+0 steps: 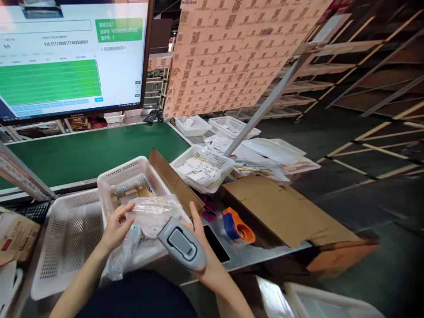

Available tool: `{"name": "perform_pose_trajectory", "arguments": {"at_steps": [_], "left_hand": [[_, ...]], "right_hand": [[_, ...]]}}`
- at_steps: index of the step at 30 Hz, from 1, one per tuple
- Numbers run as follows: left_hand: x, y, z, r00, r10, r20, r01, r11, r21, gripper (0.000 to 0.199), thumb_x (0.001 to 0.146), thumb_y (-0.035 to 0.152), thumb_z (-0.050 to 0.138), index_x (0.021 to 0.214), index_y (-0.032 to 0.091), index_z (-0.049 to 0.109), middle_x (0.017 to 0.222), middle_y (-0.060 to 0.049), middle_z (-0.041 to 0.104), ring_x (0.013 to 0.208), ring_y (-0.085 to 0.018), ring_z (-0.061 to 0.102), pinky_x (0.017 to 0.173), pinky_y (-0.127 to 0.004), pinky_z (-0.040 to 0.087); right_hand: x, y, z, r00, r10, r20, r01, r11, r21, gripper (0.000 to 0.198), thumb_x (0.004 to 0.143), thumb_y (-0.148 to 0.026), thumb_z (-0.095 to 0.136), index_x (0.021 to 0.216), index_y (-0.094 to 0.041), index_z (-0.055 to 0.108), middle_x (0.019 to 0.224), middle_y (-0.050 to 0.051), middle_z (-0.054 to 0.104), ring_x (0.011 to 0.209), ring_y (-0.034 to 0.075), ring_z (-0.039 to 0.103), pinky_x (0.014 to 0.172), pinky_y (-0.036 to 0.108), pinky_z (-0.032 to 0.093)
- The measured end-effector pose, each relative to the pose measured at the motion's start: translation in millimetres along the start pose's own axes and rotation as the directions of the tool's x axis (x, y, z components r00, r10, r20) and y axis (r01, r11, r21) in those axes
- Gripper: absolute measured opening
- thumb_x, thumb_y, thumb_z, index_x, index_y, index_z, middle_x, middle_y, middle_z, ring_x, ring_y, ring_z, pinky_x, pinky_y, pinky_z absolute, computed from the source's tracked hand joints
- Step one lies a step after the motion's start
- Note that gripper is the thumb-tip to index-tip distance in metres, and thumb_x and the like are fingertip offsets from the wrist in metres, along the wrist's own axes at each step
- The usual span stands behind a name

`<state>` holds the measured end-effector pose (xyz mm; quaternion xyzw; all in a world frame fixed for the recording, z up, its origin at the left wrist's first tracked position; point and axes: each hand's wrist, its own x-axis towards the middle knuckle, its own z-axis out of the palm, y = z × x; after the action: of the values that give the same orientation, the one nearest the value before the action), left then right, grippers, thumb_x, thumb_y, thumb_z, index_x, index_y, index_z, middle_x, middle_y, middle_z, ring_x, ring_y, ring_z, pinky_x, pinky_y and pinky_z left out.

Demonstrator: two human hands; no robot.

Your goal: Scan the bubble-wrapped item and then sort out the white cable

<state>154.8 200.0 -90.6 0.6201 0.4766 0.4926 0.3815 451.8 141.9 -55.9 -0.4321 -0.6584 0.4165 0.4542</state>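
Low in the frame, left of centre, the left hand (116, 227) lies with fingers loosely spread on a clear plastic bag (150, 212), thumb and fingertips pressing its crinkled film rather than clenching it. The bag rests over the near rim of a white basket (127, 174) and trails down toward the person's lap. Just right of it, the right hand (202, 247) has its fingers wrapped around a grey scanner (181, 244), whose head points up-left toward the bag and touches or nearly touches it. The basket holds small packets, partly hidden by the bag. A second, larger white basket (66, 238) stands touching it at lower left. Behind the first basket leans a cardboard flap (172, 176), and to its right sits another basket of papers (202, 168). An orange and blue tape dispenser (236, 227) lies on the metal table (251, 251) just right of the right hand, beside flat cardboard (281, 207). A green belt (89, 150) runs across the middle left, under a monitor (73, 57) at upper left. A sheet of printed codes (238, 53) hangs at top centre. Shelving at the right is blurred.
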Motion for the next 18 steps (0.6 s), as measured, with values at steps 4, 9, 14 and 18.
{"name": "perform_pose_trajectory", "arguments": {"at_steps": [4, 9, 14, 18], "left_hand": [[1.5, -7.9, -0.4, 1.0, -0.013, 0.007, 0.013, 0.999, -0.033, 0.057, 0.095, 0.045, 0.074, 0.143, 0.015, 0.077, 0.141, -0.018, 0.074, 0.123, -0.032, 0.072, 0.089, -0.035, 0.058], [27.4, -30.7, -6.9, 0.99, -0.101, 0.095, 0.11, 0.989, -0.097, 0.07, 0.091, 0.044, 0.075, 0.151, 0.009, 0.07, 0.157, -0.023, 0.061, 0.143, -0.04, 0.063, 0.11, -0.047, 0.058], [59.3, -41.7, -14.6, 0.956, -0.231, 0.179, 0.191, 0.958, 0.215, 0.076, 0.085, 0.019, 0.071, 0.158, 0.004, 0.062, 0.166, -0.023, 0.05, 0.16, -0.041, 0.046, 0.134, -0.054, 0.034], [63.5, -36.9, -20.4, 0.961, -0.223, 0.162, 0.136, 0.896, 0.423, 0.08, 0.087, 0.015, 0.072, 0.165, 0.013, 0.057, 0.165, -0.02, 0.054, 0.156, -0.042, 0.05, 0.132, -0.055, 0.037]], "right_hand": [[10.4, -19.0, -2.2, 0.988, -0.081, 0.134, 0.098, 0.987, -0.13, 0.054, 0.078, -0.026, 0.081, 0.131, -0.021, 0.078, 0.142, 0.018, 0.071, 0.128, 0.035, 0.072, 0.111, 0.043, 0.058], [22.2, -19.7, 4.1, 0.974, -0.105, 0.2, 0.157, 0.95, -0.268, 0.034, 0.074, -0.02, 0.065, 0.106, -0.018, 0.076, 0.1, 0.009, 0.08, 0.088, 0.026, 0.076, 0.081, 0.031, 0.059], [19.0, -6.7, 5.0, 0.986, -0.053, 0.158, 0.1, 0.947, -0.305, 0.03, 0.074, -0.021, 0.062, 0.101, -0.019, 0.074, 0.095, 0.007, 0.08, 0.083, 0.025, 0.073, 0.08, 0.031, 0.057], [7.3, -0.4, -3.6, 0.988, -0.007, 0.155, 0.054, 0.953, -0.297, 0.033, 0.073, -0.019, 0.061, 0.103, -0.019, 0.075, 0.097, 0.006, 0.08, 0.083, 0.025, 0.074, 0.077, 0.031, 0.058]]}}
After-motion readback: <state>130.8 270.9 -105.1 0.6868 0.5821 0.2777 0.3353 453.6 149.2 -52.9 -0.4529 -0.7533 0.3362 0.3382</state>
